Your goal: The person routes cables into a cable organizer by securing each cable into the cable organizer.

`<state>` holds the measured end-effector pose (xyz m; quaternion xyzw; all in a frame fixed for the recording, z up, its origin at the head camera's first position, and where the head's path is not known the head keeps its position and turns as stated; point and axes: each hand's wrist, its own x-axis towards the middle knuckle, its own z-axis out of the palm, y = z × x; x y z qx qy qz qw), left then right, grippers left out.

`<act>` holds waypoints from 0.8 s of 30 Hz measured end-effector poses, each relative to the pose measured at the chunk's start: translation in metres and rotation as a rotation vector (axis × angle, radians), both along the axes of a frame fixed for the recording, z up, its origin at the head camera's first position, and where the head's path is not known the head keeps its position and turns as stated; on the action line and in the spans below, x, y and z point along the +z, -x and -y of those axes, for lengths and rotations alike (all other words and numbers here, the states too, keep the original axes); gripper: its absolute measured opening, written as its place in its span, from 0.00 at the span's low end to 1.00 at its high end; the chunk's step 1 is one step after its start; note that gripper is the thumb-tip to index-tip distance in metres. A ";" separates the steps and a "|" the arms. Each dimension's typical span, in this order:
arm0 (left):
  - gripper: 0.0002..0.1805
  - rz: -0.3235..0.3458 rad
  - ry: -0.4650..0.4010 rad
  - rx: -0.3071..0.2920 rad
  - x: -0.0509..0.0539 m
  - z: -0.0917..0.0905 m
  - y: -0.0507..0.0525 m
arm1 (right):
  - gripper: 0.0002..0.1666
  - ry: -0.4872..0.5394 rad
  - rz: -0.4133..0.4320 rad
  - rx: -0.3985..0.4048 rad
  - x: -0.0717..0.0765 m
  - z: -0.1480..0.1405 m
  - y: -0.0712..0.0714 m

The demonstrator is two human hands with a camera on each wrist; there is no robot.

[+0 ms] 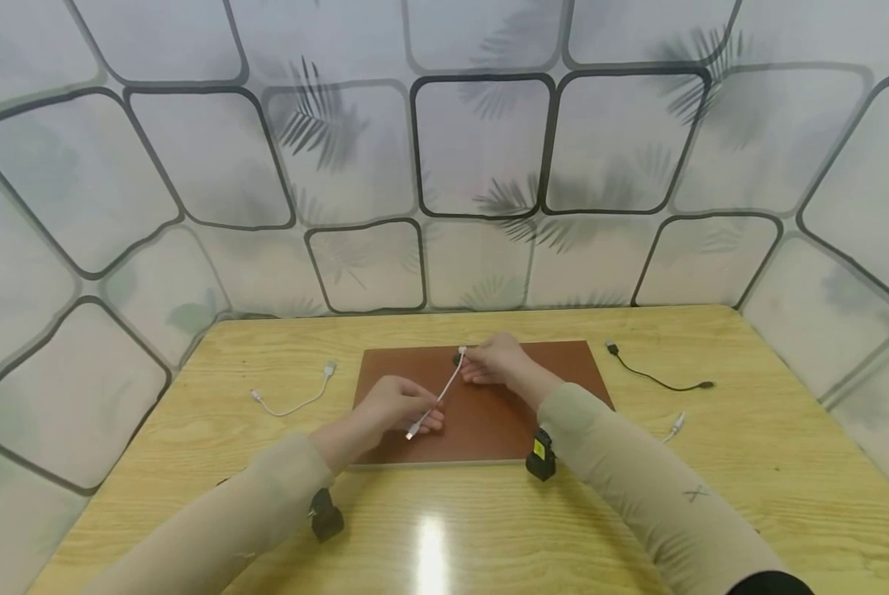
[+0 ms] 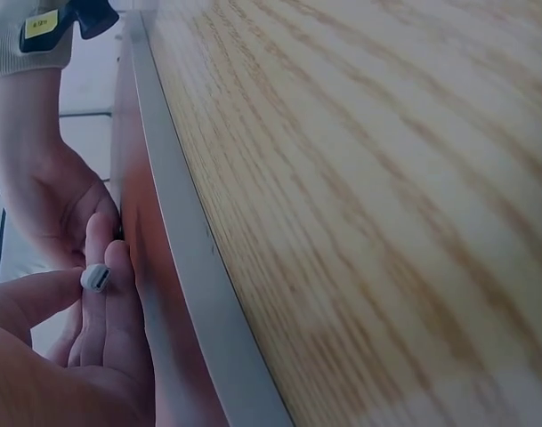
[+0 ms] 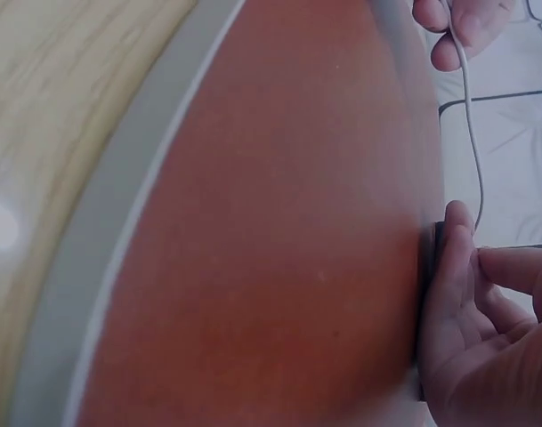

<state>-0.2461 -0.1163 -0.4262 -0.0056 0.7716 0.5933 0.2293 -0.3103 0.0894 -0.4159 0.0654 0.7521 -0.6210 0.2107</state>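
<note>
A short white USB cable [image 1: 450,382] stretches at a slant between my two hands, above a reddish-brown board [image 1: 482,430]. My left hand [image 1: 398,402] pinches its nearer end; the white plug [image 2: 96,277] there faces the camera in the left wrist view. The far end is between the thumb and fingers of my right hand [image 1: 495,360], which hide most of that plug. Beside the right fingertips, a small dark object [image 1: 457,359] lies on the board, mostly covered by the hand. In the right wrist view the cable [image 3: 472,133] bows slightly between the hands.
Left of the board, another white cable [image 1: 296,409] lies on the wooden table [image 1: 385,545]. To the right are a black cable [image 1: 656,380] and a white cable [image 1: 677,426] partly hidden by my right sleeve. A patterned curtain [image 1: 482,264] stands behind the table.
</note>
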 end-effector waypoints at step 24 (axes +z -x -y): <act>0.11 0.026 0.058 0.002 0.001 -0.009 0.007 | 0.08 -0.651 -0.552 0.150 -0.001 0.001 0.000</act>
